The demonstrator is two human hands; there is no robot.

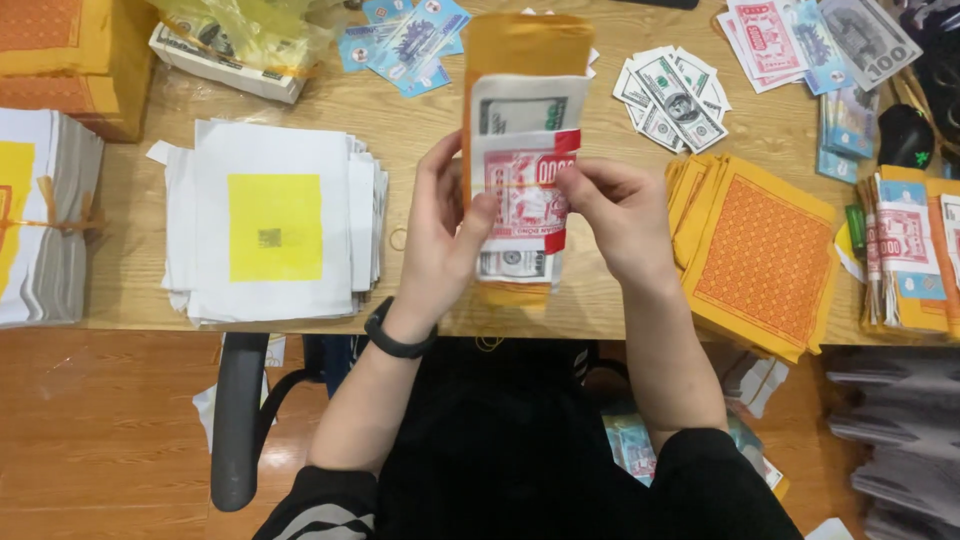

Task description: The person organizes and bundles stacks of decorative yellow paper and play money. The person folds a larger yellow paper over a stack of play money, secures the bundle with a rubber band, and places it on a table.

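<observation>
Both my hands hold one upright bundle of paper notes (520, 150) above the near edge of the wooden table (430, 120). The bundle has orange-yellow sheets at the back, grey-green banknote-style sheets and a red-and-white note in front. My left hand (445, 235) grips its left edge, thumb on the front. A black band sits on that wrist. My right hand (615, 215) pinches the red-and-white note from the right side.
A stack of white sheets with a yellow square (275, 230) lies left. Orange patterned sheets (760, 255) fan out on the right. Loose banknote-style papers (672, 95) and blue notes (410, 40) lie behind. More bundles (905, 255) sit far right. A chair armrest (238, 420) is below.
</observation>
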